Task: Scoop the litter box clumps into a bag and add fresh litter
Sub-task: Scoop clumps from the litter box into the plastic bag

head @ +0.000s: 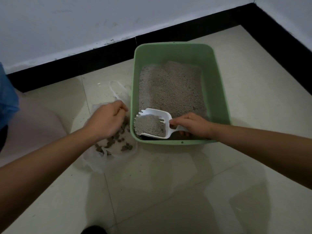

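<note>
Floor (168, 191): pale glossy tiles with scattered dark specks, most of them near the bag. White wall (67, 22) with a black baseboard (101, 54) runs behind and turns a corner at upper right.

Litter box (214, 92): green rectangular plastic tub with rounded corners, standing on the floor close to the baseboard. Contents: grey granular litter (170, 88), an uneven layer banked higher toward the far wall and thin at the near end, where a dark patch shows under the scoop.

Bag (96, 159): thin translucent white plastic, lying slack on the floor just beside the box's left wall, mouth open toward the box, one handle loop lying on the floor toward the baseboard. Contents: brown-grey clumps (116, 141), a loose scatter seen through the film, partly hidden by the left wrist.

Scoop (158, 114): white plastic with a slotted front edge, held inside the box at its near-left corner, roughly level. Its basin is about full of grey granules; clumps cannot be made out in the load.

Right hand (190, 124): clamped on the scoop's handle, thumb on top, fingers wrapped beneath.

Left hand (106, 119): over the bag, fingers curled together and pinching the film at the bag's upper edge.
</note>
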`<action>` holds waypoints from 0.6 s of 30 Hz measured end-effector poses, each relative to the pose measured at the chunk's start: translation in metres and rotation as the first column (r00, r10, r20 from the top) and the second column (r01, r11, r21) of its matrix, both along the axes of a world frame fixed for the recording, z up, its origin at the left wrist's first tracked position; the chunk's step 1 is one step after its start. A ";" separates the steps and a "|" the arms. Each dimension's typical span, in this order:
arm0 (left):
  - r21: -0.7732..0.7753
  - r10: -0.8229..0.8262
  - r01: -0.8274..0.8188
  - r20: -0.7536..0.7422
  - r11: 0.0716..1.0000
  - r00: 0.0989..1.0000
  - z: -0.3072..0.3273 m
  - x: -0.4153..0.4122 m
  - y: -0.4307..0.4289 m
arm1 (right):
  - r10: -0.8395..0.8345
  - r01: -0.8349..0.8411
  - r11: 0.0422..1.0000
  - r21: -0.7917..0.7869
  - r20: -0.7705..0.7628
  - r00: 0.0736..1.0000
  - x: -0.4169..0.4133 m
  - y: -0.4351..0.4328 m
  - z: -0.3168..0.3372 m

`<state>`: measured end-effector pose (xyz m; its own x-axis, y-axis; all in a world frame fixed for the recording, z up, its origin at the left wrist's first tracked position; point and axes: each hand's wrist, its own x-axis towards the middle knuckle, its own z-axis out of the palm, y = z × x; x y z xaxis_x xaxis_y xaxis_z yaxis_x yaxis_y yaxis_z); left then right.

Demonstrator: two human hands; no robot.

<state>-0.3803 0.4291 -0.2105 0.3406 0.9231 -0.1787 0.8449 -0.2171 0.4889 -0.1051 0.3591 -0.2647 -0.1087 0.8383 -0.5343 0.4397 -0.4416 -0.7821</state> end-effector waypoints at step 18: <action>0.295 0.094 -0.096 0.020 0.951 0.995 0.013 -0.020 0.020 | -0.128 0.126 0.989 0.072 0.020 0.992 0.023 0.000 0.051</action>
<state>-0.4002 0.4495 -0.1974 0.2489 0.9624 0.1087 0.8659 -0.2714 0.4201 -0.0821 0.3594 -0.2136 0.0134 0.8801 -0.4746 0.4031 -0.4391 -0.8029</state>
